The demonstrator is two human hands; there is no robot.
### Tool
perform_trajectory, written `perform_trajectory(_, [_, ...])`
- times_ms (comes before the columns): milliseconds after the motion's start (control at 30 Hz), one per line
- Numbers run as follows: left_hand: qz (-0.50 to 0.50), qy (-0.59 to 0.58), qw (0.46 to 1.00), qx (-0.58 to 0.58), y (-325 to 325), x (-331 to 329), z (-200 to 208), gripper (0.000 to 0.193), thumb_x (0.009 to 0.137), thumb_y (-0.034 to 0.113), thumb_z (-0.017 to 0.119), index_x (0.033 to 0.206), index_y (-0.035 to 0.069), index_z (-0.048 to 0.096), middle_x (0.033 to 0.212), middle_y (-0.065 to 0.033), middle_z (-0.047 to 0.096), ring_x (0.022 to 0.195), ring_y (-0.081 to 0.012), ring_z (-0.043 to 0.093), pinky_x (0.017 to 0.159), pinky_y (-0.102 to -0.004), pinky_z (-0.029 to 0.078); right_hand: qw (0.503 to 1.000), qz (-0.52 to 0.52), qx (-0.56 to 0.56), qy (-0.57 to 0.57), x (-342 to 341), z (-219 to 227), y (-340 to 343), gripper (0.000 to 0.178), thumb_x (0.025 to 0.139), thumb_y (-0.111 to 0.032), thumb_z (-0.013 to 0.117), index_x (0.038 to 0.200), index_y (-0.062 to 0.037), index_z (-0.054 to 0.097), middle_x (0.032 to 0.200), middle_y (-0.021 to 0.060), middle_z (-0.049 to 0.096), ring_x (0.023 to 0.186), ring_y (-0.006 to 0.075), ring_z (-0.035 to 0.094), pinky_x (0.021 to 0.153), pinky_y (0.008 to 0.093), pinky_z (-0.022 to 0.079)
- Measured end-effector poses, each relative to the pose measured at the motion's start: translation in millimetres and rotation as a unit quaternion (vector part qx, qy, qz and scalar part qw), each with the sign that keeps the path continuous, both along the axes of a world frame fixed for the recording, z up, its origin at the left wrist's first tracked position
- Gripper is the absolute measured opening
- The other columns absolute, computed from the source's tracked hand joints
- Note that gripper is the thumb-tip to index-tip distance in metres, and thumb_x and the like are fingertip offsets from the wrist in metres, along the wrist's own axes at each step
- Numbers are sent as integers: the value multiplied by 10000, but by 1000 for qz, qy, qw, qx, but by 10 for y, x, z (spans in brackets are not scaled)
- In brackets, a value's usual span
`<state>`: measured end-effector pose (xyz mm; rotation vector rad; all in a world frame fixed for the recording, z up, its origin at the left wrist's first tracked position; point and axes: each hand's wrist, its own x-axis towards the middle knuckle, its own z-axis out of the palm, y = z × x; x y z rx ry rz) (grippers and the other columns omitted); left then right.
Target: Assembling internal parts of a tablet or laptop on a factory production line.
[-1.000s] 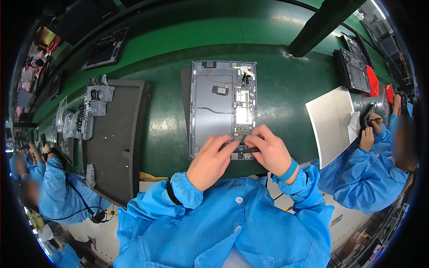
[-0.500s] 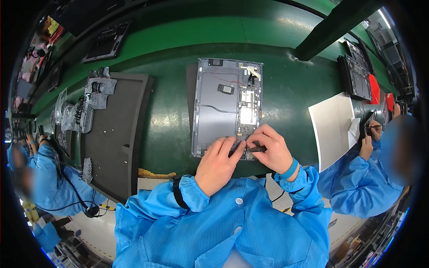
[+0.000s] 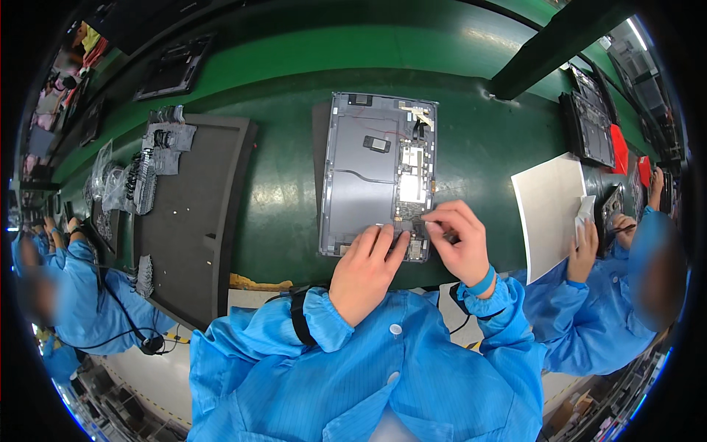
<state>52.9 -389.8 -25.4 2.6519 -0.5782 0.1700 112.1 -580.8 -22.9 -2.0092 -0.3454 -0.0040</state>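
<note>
An opened grey laptop or tablet housing (image 3: 359, 202) lies in front of me, with a circuit board (image 3: 411, 184) along its right side and a small black part (image 3: 376, 144) in its upper middle. My left hand (image 3: 366, 271) rests on the near edge of the housing, fingers stretched out and fingertips on it. At the near right corner, my right hand (image 3: 464, 239) is closed, thumb and forefinger pinched over the board's lower end. Something dark shows under its curled fingers; I cannot make out what it is.
Left stands a dark foam-lined tray (image 3: 188, 221) with rows of small grey parts (image 3: 168, 138) and clear plastic bags (image 3: 114, 184). A white sheet (image 3: 549, 214) lies right, beside a co-worker's hand (image 3: 582, 254). More opened housings (image 3: 175, 66) sit farther back, near a dark post (image 3: 560, 48).
My right hand has shifted slightly right and turned, and the black piece in it is less visible. My left fingers have spread and flattened. The co-worker's hand has moved to the white sheet.
</note>
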Motion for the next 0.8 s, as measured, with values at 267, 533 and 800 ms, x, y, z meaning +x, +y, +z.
perform_trajectory(267, [-41,0,999,-17,119,180,21,557,704,51,689,1242,185,640,1206,-118,520,1157,-309,526,888,-411,503,990,-107,-9,95,-274,-189,-76,175,809,3,686,971,-14,623,839,74,629,584,133,504,550,277,432])
perform_trajectory(533, [-40,-13,999,-6,83,253,22,542,707,55,697,1220,223,653,1164,-108,520,1078,-311,531,876,-411,502,993,-89,-29,77,-273,-209,-61,177,797,-2,677,965,-4,620,847,110,628,591,199,527,562,320,448])
perform_trajectory(800, [-31,-27,999,-1,64,172,-49,514,744,129,722,1247,196,637,1200,-122,517,1110,-320,522,880,-429,491,994,-75,-55,50,-234,-180,-37,171,778,6,677,940,-1,624,863,119,628,594,221,534,562,325,448])
